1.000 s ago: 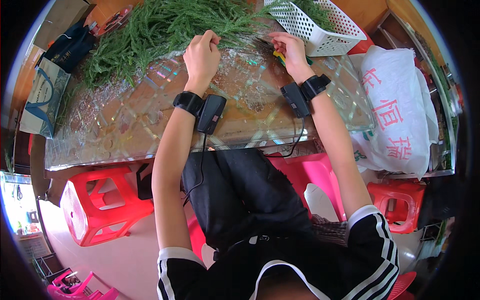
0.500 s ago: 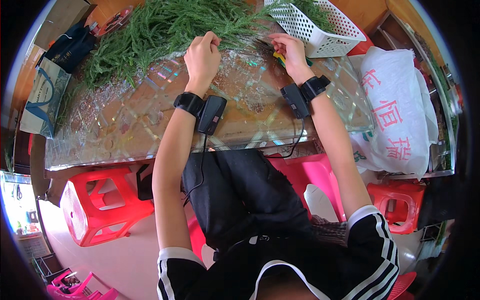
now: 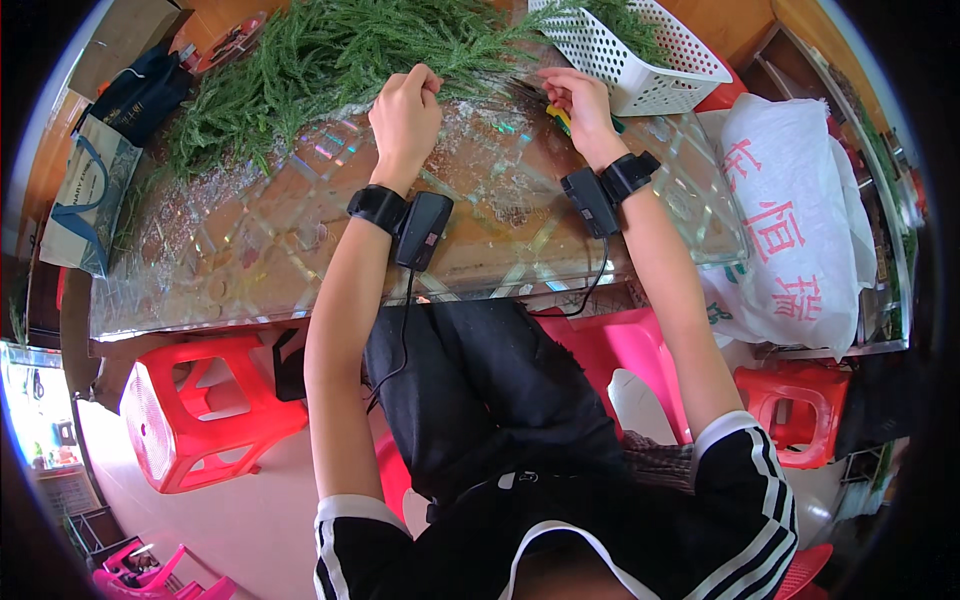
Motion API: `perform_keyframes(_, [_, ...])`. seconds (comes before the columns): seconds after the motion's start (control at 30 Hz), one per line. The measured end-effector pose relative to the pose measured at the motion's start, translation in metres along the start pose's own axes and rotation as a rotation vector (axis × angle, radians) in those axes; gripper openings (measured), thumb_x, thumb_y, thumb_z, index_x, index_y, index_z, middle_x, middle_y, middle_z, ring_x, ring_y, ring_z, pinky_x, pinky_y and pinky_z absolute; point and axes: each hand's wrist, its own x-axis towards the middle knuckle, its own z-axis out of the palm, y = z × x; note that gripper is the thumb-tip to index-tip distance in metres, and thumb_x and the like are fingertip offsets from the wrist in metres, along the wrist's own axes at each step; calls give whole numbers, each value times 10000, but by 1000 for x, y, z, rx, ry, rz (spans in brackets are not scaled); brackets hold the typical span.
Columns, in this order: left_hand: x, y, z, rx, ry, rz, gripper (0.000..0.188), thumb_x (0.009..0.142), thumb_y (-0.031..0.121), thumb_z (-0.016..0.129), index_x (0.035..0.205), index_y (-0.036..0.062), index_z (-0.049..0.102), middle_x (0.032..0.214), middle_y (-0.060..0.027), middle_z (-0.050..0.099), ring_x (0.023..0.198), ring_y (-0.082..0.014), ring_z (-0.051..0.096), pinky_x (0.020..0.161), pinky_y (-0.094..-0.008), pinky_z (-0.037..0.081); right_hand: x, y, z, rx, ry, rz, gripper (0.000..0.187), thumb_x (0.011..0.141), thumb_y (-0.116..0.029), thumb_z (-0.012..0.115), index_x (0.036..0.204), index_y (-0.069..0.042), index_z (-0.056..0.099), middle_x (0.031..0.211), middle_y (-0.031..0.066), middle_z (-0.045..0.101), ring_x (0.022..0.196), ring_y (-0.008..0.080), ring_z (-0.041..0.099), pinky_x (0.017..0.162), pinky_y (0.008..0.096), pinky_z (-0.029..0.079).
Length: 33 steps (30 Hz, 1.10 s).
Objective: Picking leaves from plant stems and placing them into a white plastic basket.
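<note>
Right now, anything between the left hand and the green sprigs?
Nothing visible: the left hand is at the near edge of the green sprigs. The yellow-handled pliers-like tool is off to the side, by the right hand.

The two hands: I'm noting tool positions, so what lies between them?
In the head view: a yellow-handled tool by the right hand, then, toward the left hand, tabletop strewn with pale bits, green sprigs behind.

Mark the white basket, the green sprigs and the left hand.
White basket [image 3: 662, 92]: head view, on its perforated near wall.
Green sprigs [image 3: 340, 62]: head view, middle of the heap.
Left hand [image 3: 404, 112]: head view, back of the hand.
</note>
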Motion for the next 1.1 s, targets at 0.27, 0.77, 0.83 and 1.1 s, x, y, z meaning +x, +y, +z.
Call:
perform_keyframes(0.27, [0, -1, 1, -4, -7, -6, 73, 806, 31, 480, 802, 74, 539, 854, -37, 663, 706, -279, 592, 596, -370, 462, 0, 0, 0, -49, -7, 16, 208, 825, -36, 481, 936, 34, 643, 782, 35, 612, 656, 81, 513, 595, 191, 395])
perform_keyframes(0.77, [1, -4, -1, 148, 170, 217, 190, 763, 35, 514, 933, 69, 591, 1035, -81, 599, 993, -271, 531, 865, -415, 393, 0, -1, 0, -55, -5, 22, 207, 824, -34, 482, 937, 30, 642, 796, 34, 614, 660, 77, 517, 603, 188, 398])
perform_keyframes(0.83, [0, -7, 2, 199, 169, 184, 239, 758, 41, 517, 991, 47, 573, 1104, -91, 560, 1057, -272, 481, 908, -427, 346, 0, 0, 0, -47, -15, 17, 206, 823, -34, 483, 933, 29, 644, 793, 33, 614, 660, 75, 517, 601, 185, 396])
perform_keyframes(1.1, [2, -13, 2, 426, 192, 9, 492, 739, 77, 540, 1205, -53, 450, 1335, -171, 339, 1236, -337, 296, 1011, -499, 222, 1, 1, 1, -28, -11, 18, 201, 817, -30, 486, 917, 28, 650, 771, 29, 612, 645, 69, 516, 587, 177, 392])
